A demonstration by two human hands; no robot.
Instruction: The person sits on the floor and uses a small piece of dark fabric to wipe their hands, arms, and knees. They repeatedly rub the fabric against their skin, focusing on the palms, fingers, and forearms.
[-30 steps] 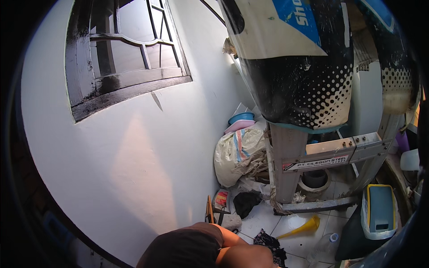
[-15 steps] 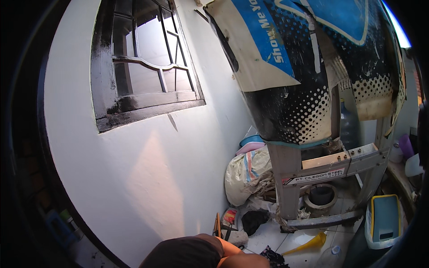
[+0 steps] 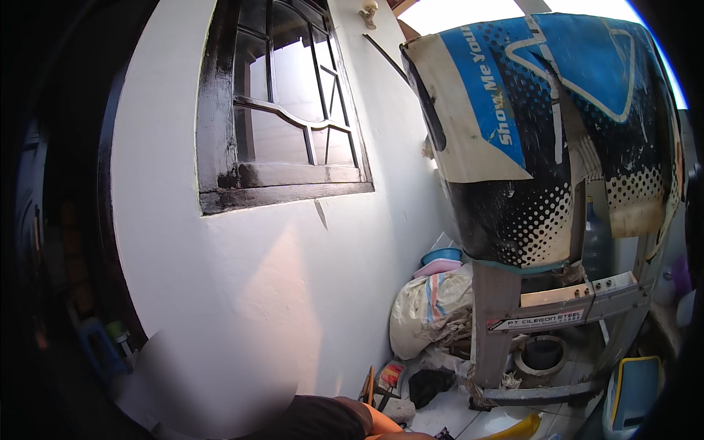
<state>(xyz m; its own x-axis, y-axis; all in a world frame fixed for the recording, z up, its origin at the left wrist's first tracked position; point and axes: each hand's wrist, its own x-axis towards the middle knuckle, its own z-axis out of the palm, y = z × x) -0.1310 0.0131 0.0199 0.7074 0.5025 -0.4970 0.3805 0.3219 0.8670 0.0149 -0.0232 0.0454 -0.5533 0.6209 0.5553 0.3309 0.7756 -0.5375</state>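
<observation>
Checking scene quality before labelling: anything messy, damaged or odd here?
Yes. A worn printed banner hangs crooked over a metal stand, its edges frayed and stained. Below, by the white wall, clutter lies heaped on the floor: a stuffed sack, a dark cloth, scraps. The window frame paint is scuffed. Neither hand shows.

Little of the person shows, only a strip at the lower edge of the head view. A dark brown sleeve [image 3: 315,419] covers the upper arm; its cloth looks plain, with no print or pattern to be made out, and its hem is a clean curved edge. Below that hem a short stretch of bare arm [image 3: 385,427] runs to the frame's bottom. Neither hand is in view.
</observation>
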